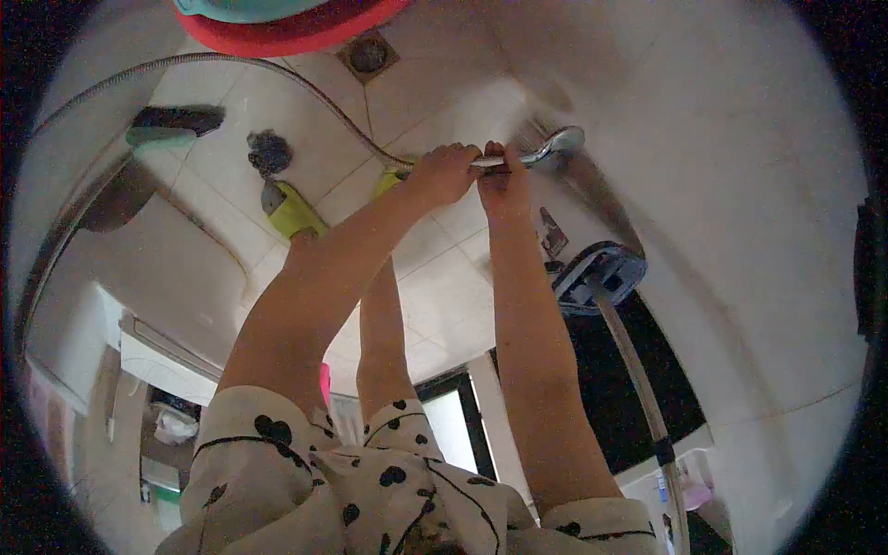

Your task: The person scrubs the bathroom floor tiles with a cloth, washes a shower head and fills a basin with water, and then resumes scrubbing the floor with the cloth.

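A silver shower head (562,141) on a metal hose (310,88) is held out in front of me over the tiled floor. My left hand (448,174) is closed round the handle's lower end, where the hose joins. Beside it, my right hand (505,183) has its fingers wrapped round the handle (487,161) nearer the head. Faint streaks by the head look like spraying water, though the picture is grainy. The hose curves away to the left.
Red and teal basins (296,28) stand beyond a floor drain (369,55). A dark clump (269,153) lies near my yellow-green slipper (296,215). At left is a broom or squeegee head (176,127); at right, a blue mop head (601,276) with a long pole.
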A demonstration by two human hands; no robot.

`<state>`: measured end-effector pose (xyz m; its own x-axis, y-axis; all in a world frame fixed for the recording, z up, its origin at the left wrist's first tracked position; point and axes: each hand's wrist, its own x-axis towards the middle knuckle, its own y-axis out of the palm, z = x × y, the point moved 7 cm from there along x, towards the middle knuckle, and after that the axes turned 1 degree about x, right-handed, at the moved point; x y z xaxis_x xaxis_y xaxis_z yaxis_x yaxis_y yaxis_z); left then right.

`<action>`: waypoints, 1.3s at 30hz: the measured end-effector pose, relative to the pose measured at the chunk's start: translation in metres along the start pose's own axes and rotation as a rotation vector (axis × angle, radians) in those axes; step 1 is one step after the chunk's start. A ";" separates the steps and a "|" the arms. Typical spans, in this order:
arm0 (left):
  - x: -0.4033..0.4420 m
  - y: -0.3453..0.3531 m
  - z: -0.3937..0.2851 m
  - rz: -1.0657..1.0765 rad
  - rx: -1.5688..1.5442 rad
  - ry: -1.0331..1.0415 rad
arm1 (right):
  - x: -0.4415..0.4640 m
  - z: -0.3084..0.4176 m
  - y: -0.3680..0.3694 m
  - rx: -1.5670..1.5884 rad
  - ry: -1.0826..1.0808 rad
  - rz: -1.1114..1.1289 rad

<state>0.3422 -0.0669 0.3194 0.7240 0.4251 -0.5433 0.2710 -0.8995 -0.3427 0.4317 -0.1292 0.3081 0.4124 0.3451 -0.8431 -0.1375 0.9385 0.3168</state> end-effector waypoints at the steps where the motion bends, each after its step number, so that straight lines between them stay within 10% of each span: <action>1: 0.001 0.004 0.003 -0.013 0.006 0.029 | 0.001 -0.003 -0.006 0.024 0.022 -0.008; 20: -0.017 0.086 0.082 0.146 0.022 0.002 | 0.017 -0.078 -0.094 -0.099 0.269 -0.159; 39: -0.046 0.091 0.090 0.278 -0.333 0.030 | -0.053 -0.075 -0.088 -0.341 -0.266 -0.532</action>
<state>0.2768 -0.1594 0.2445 0.8150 0.1638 -0.5558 0.2496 -0.9649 0.0817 0.3542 -0.2286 0.2922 0.7036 -0.1382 -0.6970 -0.1131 0.9466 -0.3019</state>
